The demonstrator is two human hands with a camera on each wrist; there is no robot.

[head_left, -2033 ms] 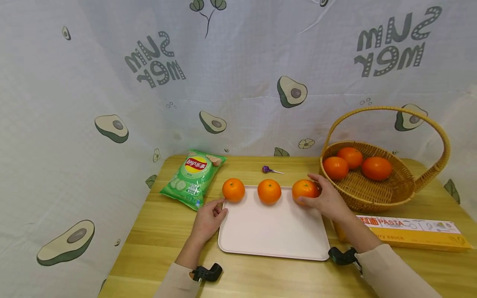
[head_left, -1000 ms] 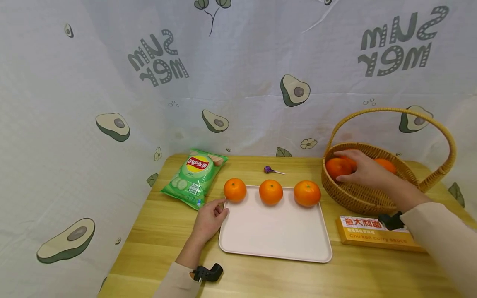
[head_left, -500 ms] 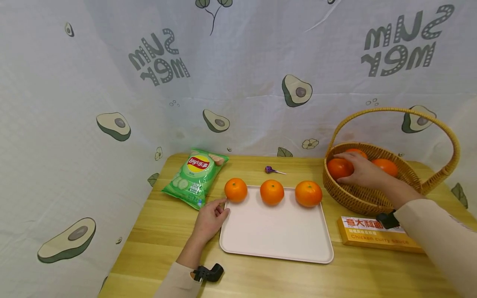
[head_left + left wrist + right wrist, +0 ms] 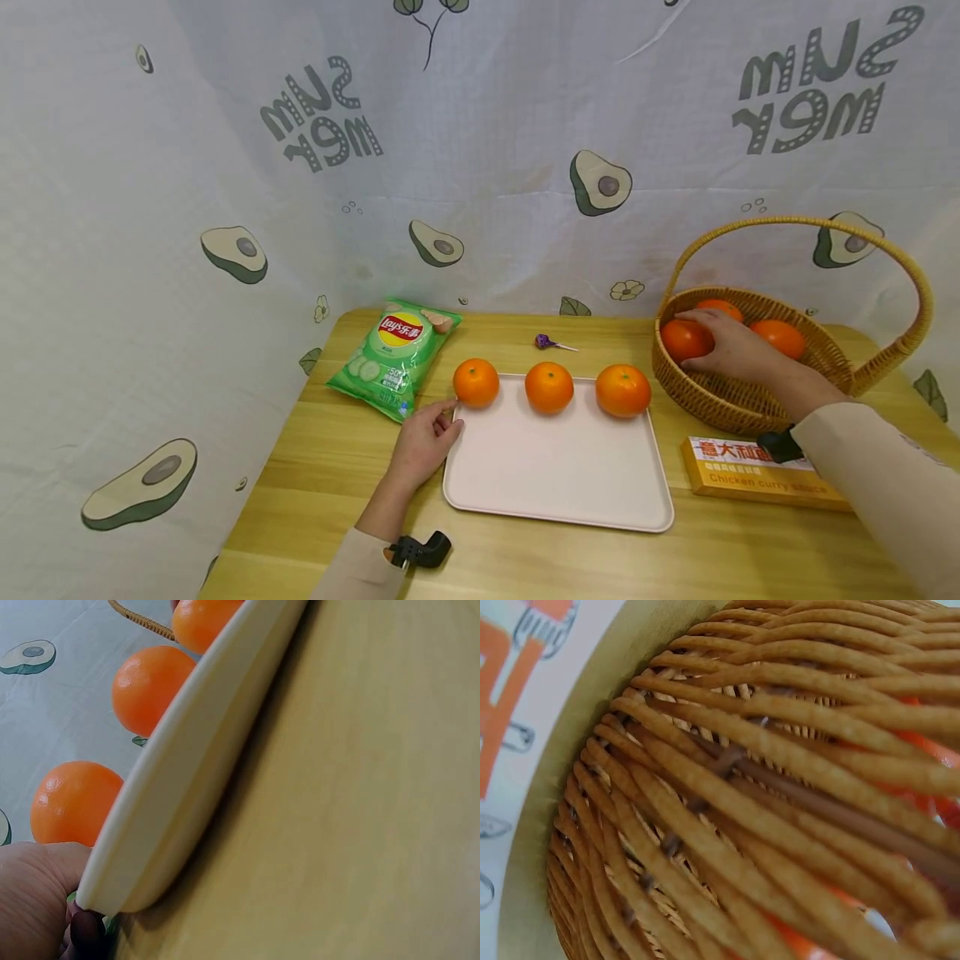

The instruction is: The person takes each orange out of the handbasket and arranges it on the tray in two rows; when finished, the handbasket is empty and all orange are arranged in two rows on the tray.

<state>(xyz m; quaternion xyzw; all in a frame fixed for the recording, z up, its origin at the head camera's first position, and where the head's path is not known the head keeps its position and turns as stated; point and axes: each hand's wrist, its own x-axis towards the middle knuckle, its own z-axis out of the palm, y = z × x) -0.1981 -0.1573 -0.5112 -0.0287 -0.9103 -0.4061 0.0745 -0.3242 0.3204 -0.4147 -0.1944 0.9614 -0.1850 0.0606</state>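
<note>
My left hand (image 4: 422,446) pinches the left edge of a pale pink rectangular tray (image 4: 558,479); in the left wrist view its thumb (image 4: 41,881) lies at the rim, fingers below. Along the tray's far edge sit three oranges: the left one (image 4: 476,382), the middle one (image 4: 549,387) and the right one (image 4: 623,391). My right hand (image 4: 738,354) reaches into a wicker basket (image 4: 708,407) with a tall handle, fingers and thumb round an orange (image 4: 684,340) at its left. Two more oranges lie behind it. The right wrist view shows mostly basket weave (image 4: 727,787), hiding the hand.
A green chip bag (image 4: 393,358) lies left of the tray. Behind the tray is a purple-wrapped lollipop (image 4: 553,342). A yellow pasta box (image 4: 750,475) lies in front of the basket, partly under the right forearm. A printed cloth (image 4: 495,150) hangs behind the wooden table (image 4: 300,500).
My right hand has let go of the tray's right orange and moved right into the basket, onto another orange. Over the last half second it barely moves. The left hand stays at the tray's edge.
</note>
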